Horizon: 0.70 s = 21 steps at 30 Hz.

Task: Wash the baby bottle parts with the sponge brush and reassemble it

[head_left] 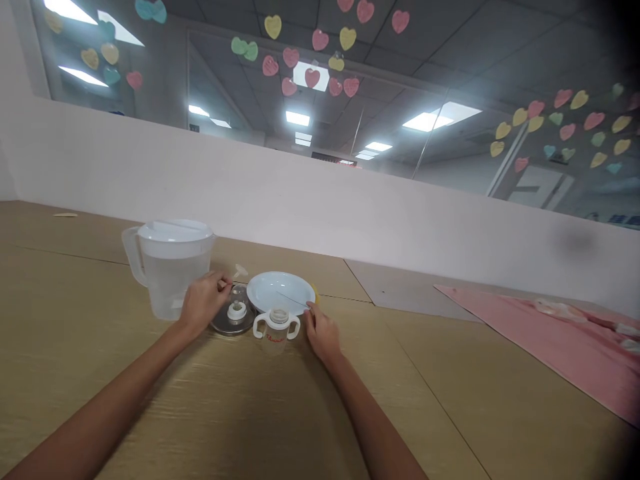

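Note:
My left hand (205, 300) is closed in a pinch at the left edge of a round metal tray (227, 327); what its fingertips hold is too small to name. On that tray sits a white bottle collar (237, 311), with a clear cap behind it. My right hand (323, 330) pinches a thin stick (293, 299) that reaches over a white bowl (260, 293). Between my hands stands a clear bottle (275, 340) with two white handles and an open top. Just behind the tray is a small pale translucent piece (241, 271).
A lidded clear pitcher (175, 273) of water stands left of the tray, close to my left hand. At the far right lies a pink cloth (540, 333) with pale items on it. The white wall (300, 207) borders the table's back.

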{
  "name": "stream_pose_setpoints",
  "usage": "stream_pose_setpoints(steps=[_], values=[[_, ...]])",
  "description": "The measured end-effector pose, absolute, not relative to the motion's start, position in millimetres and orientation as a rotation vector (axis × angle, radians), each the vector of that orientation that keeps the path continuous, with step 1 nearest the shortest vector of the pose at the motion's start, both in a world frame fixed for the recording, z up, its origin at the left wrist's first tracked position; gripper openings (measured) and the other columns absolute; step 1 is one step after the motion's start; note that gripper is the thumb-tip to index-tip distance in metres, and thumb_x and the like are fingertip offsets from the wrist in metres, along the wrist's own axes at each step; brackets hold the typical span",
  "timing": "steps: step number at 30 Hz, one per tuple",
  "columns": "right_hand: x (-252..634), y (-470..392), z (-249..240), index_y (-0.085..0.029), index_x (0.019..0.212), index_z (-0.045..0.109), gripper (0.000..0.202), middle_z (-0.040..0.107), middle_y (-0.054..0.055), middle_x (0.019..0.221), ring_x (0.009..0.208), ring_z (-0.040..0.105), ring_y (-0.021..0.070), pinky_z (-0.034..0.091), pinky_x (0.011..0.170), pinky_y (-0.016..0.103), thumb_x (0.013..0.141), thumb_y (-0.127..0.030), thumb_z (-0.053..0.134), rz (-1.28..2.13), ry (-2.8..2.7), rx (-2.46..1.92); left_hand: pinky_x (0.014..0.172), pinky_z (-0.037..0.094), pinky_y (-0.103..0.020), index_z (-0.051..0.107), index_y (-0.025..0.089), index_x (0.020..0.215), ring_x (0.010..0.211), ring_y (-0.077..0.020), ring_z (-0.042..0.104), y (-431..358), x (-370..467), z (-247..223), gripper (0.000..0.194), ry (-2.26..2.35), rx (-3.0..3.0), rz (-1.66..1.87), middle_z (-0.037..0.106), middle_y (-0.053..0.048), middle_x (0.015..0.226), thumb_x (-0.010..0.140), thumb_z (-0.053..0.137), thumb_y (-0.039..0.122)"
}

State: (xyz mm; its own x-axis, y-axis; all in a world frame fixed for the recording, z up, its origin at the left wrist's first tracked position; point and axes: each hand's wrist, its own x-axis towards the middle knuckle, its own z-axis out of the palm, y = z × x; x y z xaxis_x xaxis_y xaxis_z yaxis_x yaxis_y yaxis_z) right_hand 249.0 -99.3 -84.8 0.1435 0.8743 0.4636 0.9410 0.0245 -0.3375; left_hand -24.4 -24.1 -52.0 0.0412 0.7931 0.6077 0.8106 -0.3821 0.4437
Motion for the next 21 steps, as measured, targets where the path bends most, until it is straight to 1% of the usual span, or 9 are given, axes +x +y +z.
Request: stream_pose_setpoints(steps=[3, 7, 10, 13, 18, 19, 21], values=[[251, -97, -87, -0.022, 0.114, 0.06, 0.033, 0.069, 0.007, 0.101, 0.086, 0.065, 0.0195, 0.046, 0.069, 0.026, 0.093, -0.033, 0.037, -0.153, -1.722, -1.758, 0.067, 0.047, -0.025, 0.059, 0.018, 0.09, 0.073, -0.0164, 0.064, -33, -13, -46, 0.021, -1.538, -2.322, -1.639, 0.067, -0.003, 0.085, 0.08, 0.049, 0.034], [253, -93, -89, -0.019, 0.1, 0.066, 0.031, 0.069, 0.007, 0.097, 0.079, 0.064, 0.0172, 0.047, 0.071, 0.027, 0.09, -0.029, 0.039, -0.114, -1.7, -1.563, 0.073, 0.049, -0.026, 0.061, 0.017, 0.088, 0.079, -0.0163, 0.062, -43, 3, -42, 0.021, -1.32, -2.522, -1.788, 0.067, -0.004, 0.089, 0.079, 0.048, 0.032], [251, -91, -88, -0.016, 0.09, 0.067, 0.031, 0.069, 0.008, 0.086, 0.073, 0.061, 0.0165, 0.047, 0.069, 0.027, 0.087, -0.031, 0.041, -0.033, -1.659, -1.441, 0.077, 0.049, -0.027, 0.061, 0.017, 0.087, 0.083, -0.0165, 0.062, -45, 12, -42, 0.021, -1.254, -2.646, -1.803, 0.068, -0.004, 0.09, 0.079, 0.048, 0.031], [247, -93, -84, -0.014, 0.082, 0.067, 0.031, 0.067, 0.007, 0.074, 0.064, 0.058, 0.0155, 0.047, 0.062, 0.027, 0.083, -0.038, 0.046, 0.083, -1.509, -1.37, 0.078, 0.047, -0.028, 0.063, 0.016, 0.088, 0.085, -0.0173, 0.061, -40, 19, -47, 0.024, -1.206, -2.728, -1.767, 0.068, -0.005, 0.093, 0.081, 0.049, 0.035], [244, -96, -65, -0.011, 0.087, 0.063, 0.039, 0.058, -0.001, 0.054, 0.046, 0.052, 0.0126, 0.044, 0.045, 0.024, 0.077, -0.049, 0.057, 0.416, -1.154, -1.228, 0.076, 0.045, -0.028, 0.064, 0.016, 0.088, 0.085, -0.0181, 0.061, -28, 30, -58, 0.024, -1.179, -2.813, -1.679, 0.068, -0.006, 0.094, 0.085, 0.047, 0.033], [244, -96, -59, -0.011, 0.086, 0.062, 0.04, 0.057, -0.002, 0.051, 0.044, 0.052, 0.0122, 0.044, 0.045, 0.024, 0.075, -0.049, 0.059, 0.46, -1.096, -1.192, 0.075, 0.044, -0.028, 0.064, 0.016, 0.087, 0.084, -0.0182, 0.06, -27, 32, -60, 0.025, -1.173, -2.825, -1.643, 0.068, -0.006, 0.093, 0.086, 0.046, 0.034], [244, -92, -44, -0.011, 0.083, 0.062, 0.04, 0.058, -0.001, 0.052, 0.044, 0.053, 0.0116, 0.047, 0.046, 0.024, 0.072, -0.049, 0.062, 0.507, -1.012, -1.116, 0.075, 0.044, -0.028, 0.062, 0.017, 0.085, 0.083, -0.0185, 0.06, -26, 36, -66, 0.029, -1.174, -2.841, -1.565, 0.067, -0.006, 0.091, 0.089, 0.041, 0.037]])
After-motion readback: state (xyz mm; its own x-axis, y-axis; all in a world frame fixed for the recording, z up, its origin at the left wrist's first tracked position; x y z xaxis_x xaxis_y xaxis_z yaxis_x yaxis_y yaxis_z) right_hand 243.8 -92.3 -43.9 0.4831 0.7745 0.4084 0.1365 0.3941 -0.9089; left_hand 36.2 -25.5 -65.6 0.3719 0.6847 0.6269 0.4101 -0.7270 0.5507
